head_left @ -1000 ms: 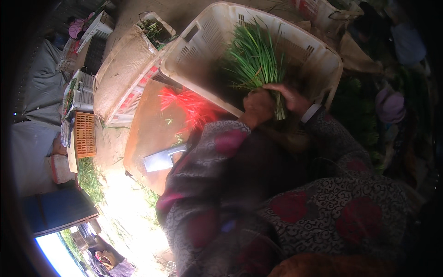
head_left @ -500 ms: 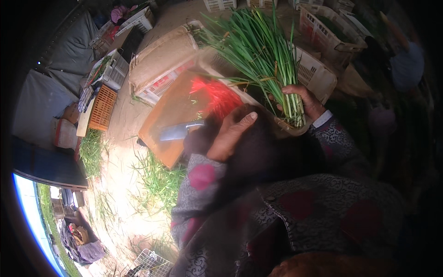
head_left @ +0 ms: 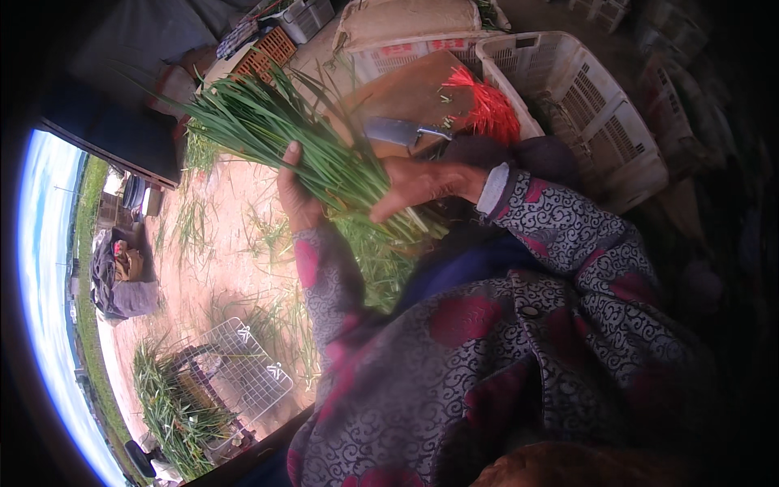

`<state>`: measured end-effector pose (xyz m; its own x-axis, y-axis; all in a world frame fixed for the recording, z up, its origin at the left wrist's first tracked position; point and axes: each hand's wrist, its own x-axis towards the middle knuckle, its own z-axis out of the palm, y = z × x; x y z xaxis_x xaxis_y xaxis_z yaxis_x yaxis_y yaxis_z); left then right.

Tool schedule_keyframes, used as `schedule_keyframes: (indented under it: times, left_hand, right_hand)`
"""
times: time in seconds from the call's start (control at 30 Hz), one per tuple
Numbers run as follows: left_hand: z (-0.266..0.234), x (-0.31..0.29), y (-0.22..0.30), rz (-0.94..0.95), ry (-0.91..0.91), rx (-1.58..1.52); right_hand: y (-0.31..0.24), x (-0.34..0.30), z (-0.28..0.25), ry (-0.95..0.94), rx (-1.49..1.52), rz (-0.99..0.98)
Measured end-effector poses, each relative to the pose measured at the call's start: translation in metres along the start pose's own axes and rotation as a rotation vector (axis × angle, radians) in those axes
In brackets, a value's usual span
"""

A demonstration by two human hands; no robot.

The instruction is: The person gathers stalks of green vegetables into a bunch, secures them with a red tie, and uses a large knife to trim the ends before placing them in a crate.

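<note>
A thick bunch of chives (head_left: pixel 276 134), long green leaves with pale stem ends, lies across in front of me. My right hand (head_left: pixel 410 185) is closed around it near the stems, thumb over the top. My left hand (head_left: pixel 299 195) cups the leafy part from below, its thumb up against the leaves; its other fingers are hidden behind the bunch. Beyond my knees, a cleaver (head_left: pixel 393 131) rests on a brown board (head_left: pixel 377 96). A pile of red plastic strips (head_left: pixel 491 109) sits at the board's right end.
To the right stands a pale plastic crate (head_left: pixel 604 114), with a cloth-covered crate (head_left: pixel 406 28) behind the board. Loose leaves (head_left: pixel 264 235) litter the floor at left. A wire cart (head_left: pixel 243 365) with a heap of greens (head_left: pixel 174 414) stands at lower left, near bright daylight.
The bunch has come from over the crate on the right to the left, its leaves now pointing left. My left hand, free before, now supports it. The view has turned left.
</note>
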<state>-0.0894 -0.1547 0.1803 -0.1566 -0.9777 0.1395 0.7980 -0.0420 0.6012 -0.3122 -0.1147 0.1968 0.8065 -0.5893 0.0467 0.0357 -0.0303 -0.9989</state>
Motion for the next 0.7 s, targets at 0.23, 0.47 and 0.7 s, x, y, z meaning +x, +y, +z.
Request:
schedule_keyframes:
  times: [0.23,0.47,0.7]
  left_hand:
    - [-0.058,-0.046,0.027,0.020,0.276,0.306]
    - [-0.067,-0.021,0.000,0.105,0.213,0.370]
    - [-0.092,-0.015,-0.008,-0.030,0.275,0.163]
  right_hand:
    - [0.024,0.080,0.011,-0.113,0.093,-0.014]
    - [0.012,0.132,0.003,0.279,0.506,-0.115]
    - [0.025,0.129,-0.002,0.316,0.543,-0.127]
